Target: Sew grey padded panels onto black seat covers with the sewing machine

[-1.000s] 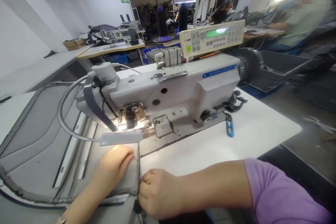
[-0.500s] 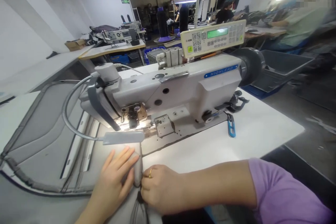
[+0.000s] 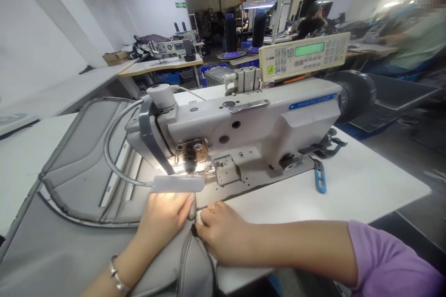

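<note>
Sprawling over the counter [image 3: 369, 176] by a sewing machine [image 3: 258, 120], puffy grey fabric [image 3: 81, 174] shows curvy stitching and dark edging. Left hand [image 3: 162, 218] curls on it, grip unclear; right hand [image 3: 223, 232] pinches its edge.

The left hand [image 3: 164, 216] lies on grey padded fabric [image 3: 80, 260] beneath the lamp [image 3: 177, 184] of a sewing machine [image 3: 258, 123]. Beside it, the right hand [image 3: 225, 232] grips the fabric's edge. Blue snips [image 3: 320, 178] rest on the white table [image 3: 376, 190].

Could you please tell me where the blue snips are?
In the head view, the blue snips lie right of centre on the white tabletop, tips pointing toward the sewing machine.
</note>
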Demonstrator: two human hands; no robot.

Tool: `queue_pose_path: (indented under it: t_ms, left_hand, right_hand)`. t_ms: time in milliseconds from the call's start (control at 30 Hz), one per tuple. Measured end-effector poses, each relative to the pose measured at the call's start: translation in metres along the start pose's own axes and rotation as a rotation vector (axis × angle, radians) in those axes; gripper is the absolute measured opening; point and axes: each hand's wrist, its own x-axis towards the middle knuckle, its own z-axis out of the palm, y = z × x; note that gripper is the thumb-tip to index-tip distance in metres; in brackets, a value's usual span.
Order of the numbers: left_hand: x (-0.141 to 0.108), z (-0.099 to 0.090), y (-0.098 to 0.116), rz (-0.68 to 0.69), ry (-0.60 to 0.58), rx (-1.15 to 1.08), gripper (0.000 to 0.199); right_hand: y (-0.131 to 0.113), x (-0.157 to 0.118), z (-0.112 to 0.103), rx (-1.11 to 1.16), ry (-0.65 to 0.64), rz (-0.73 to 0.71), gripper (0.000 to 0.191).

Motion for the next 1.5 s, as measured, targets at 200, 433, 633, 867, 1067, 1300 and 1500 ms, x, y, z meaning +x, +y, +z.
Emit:
queue_pose_path:
  t_ms: [200, 433, 633, 867, 1067, 1300, 1500]
  left_hand:
    - [0.003, 0.016, -0.008, 0.132, 0.031, -0.027, 0.018]
    - [-0.002, -0.019, -0.014, -0.013, -0.230, -0.353, 0.026]
    - [-0.030, -0.051, -0.010, 0.163, -0.404, -0.232, 0.046]
    - [-0.032, -0.045, -0.001, 0.130, -0.409, -0.172, 0.044]
    - [-0.015, -0.041, -0.004, 0.076, -0.377, -0.245, 0.038]
    - [-0.031, -0.038, -0.007, 0.140, -0.385, -0.256, 0.060]
    - [-0.048, -0.041, -0.004, 0.121, -0.388, -0.218, 0.089]
  right_hand:
    - [0.007, 0.008, -0.013, 0.198, -0.139, 0.119, 0.014]
    - [-0.009, -0.005, -0.035, 0.866, -0.238, 0.446, 0.051]
    - [-0.019, -0.003, -0.032, 0.393, -0.309, 0.208, 0.032]
    - [-0.016, 0.006, -0.023, 0.234, -0.292, 0.150, 0.033]
    - [-0.006, 0.011, -0.021, 0.241, -0.181, 0.205, 0.022]
    - [0.000, 0.005, -0.033, 0.545, -0.123, 0.434, 0.036]
    - [0.009, 0.007, -0.035, 1.146, -0.254, 0.659, 0.069]
